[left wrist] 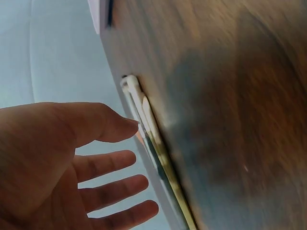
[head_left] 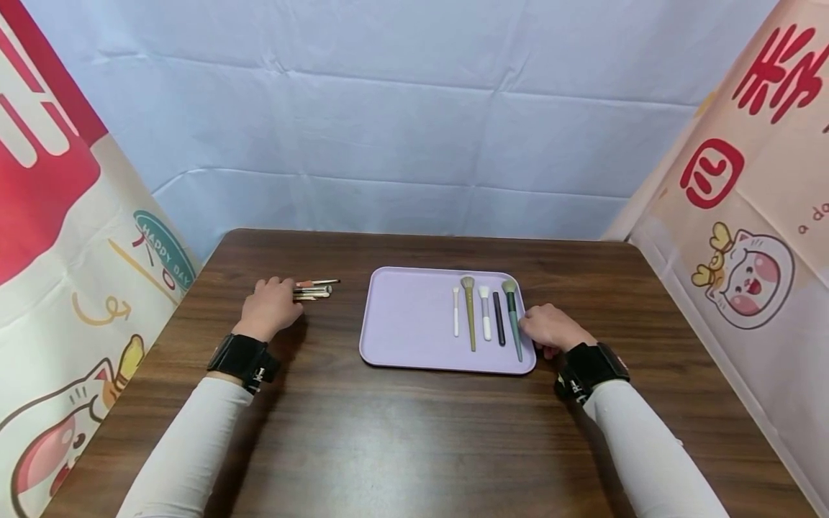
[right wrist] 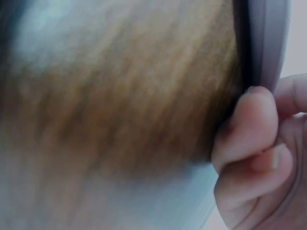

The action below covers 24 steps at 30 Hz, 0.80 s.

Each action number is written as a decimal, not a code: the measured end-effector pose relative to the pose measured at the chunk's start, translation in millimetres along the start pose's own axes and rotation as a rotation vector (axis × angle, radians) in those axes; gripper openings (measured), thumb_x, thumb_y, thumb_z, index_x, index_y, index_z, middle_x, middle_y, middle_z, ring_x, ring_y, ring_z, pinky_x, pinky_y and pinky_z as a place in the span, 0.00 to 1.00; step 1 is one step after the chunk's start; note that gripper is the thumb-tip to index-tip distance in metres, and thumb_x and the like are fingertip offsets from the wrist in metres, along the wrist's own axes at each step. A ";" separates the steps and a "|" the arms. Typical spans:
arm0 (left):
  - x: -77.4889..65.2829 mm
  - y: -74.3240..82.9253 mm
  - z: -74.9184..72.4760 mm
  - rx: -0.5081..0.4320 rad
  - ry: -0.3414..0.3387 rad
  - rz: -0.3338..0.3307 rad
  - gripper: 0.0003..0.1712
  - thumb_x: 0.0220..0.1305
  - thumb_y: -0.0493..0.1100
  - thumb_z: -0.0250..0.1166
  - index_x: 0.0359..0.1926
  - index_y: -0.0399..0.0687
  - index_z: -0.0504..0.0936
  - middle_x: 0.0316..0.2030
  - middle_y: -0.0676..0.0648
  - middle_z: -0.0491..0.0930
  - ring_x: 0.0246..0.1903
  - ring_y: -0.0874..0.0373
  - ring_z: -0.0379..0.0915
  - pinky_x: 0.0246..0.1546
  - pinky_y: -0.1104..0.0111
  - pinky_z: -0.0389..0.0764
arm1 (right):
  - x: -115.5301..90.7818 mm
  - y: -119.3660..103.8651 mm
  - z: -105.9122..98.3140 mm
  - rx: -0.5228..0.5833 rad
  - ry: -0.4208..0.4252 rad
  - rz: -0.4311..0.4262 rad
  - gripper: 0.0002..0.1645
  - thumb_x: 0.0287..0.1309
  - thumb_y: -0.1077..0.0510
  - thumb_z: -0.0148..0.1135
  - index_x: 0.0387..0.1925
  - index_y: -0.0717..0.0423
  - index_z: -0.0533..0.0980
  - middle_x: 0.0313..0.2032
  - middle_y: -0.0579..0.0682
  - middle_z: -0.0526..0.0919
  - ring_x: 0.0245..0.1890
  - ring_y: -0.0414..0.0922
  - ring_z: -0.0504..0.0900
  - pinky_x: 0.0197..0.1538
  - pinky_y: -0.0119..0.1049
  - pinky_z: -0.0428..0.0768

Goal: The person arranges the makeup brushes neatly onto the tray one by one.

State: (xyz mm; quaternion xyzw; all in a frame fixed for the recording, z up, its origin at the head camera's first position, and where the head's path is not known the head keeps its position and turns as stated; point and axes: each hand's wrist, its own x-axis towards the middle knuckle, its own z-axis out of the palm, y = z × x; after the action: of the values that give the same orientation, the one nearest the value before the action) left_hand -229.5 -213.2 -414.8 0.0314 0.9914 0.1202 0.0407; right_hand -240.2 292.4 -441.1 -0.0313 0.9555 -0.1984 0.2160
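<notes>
My left hand (head_left: 268, 306) is over a small bunch of thin brushes (head_left: 314, 290) on the table, left of the tray. In the left wrist view its thumb overlaps the pale end of the brushes (left wrist: 151, 122), and the other fingers are spread and loosely straight. My right hand (head_left: 550, 327) pinches the right rim of a lilac tray (head_left: 408, 316), its fingers curled at the edge in the right wrist view. On the tray's right half lie several makeup brushes in a row, among them an olive brush (head_left: 470, 316), a black-handled one (head_left: 499, 320) and a green one (head_left: 514, 324).
The brown wooden table (head_left: 401, 439) stands against a pale blue cloth backdrop (head_left: 388, 129). Printed cloths hang at the left (head_left: 78, 237) and right (head_left: 745, 252). Black bands (head_left: 246, 360) are strapped round both wrists over white sleeves.
</notes>
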 end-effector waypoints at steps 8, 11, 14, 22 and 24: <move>-1.3 -12.1 2.5 0.005 -0.016 -0.017 0.28 0.69 0.42 0.61 0.64 0.29 0.72 0.53 0.27 0.72 0.52 0.30 0.65 0.45 0.39 0.76 | -0.7 -0.9 0.7 0.002 0.001 0.007 0.20 0.69 0.57 0.41 0.27 0.61 0.74 0.18 0.54 0.75 0.15 0.47 0.79 0.20 0.38 0.79; -0.7 -15.9 5.0 0.007 -0.010 -0.006 0.27 0.69 0.41 0.61 0.63 0.29 0.73 0.53 0.26 0.72 0.53 0.30 0.66 0.45 0.39 0.75 | -0.4 -0.7 0.9 0.005 0.001 0.008 0.20 0.69 0.57 0.41 0.27 0.61 0.74 0.19 0.54 0.75 0.16 0.47 0.80 0.21 0.38 0.79; -0.7 -18.4 7.1 0.009 0.001 0.003 0.25 0.68 0.41 0.62 0.61 0.30 0.76 0.53 0.27 0.73 0.53 0.30 0.66 0.45 0.38 0.75 | 0.1 -0.6 1.0 0.007 0.003 0.011 0.20 0.69 0.56 0.41 0.27 0.61 0.74 0.19 0.54 0.75 0.16 0.47 0.80 0.21 0.38 0.79; 0.1 -22.0 6.7 0.011 0.012 0.029 0.20 0.69 0.38 0.60 0.59 0.33 0.79 0.52 0.29 0.74 0.53 0.29 0.67 0.48 0.37 0.73 | -1.0 -1.4 1.4 0.007 0.001 0.008 0.20 0.70 0.56 0.40 0.29 0.61 0.74 0.19 0.54 0.75 0.16 0.47 0.79 0.21 0.38 0.78; 0.6 -22.2 5.9 0.014 0.016 0.041 0.18 0.70 0.36 0.60 0.58 0.33 0.79 0.51 0.29 0.75 0.53 0.30 0.67 0.47 0.37 0.73 | -1.4 -1.4 1.3 0.005 0.004 0.005 0.20 0.70 0.56 0.40 0.29 0.62 0.74 0.19 0.54 0.76 0.15 0.48 0.79 0.21 0.38 0.78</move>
State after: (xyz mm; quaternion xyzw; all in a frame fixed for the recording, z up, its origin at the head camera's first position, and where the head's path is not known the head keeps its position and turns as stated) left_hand -230.7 -233.2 -425.8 0.0508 0.9917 0.1141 0.0299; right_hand -238.4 290.8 -441.0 -0.0279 0.9555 -0.2001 0.2148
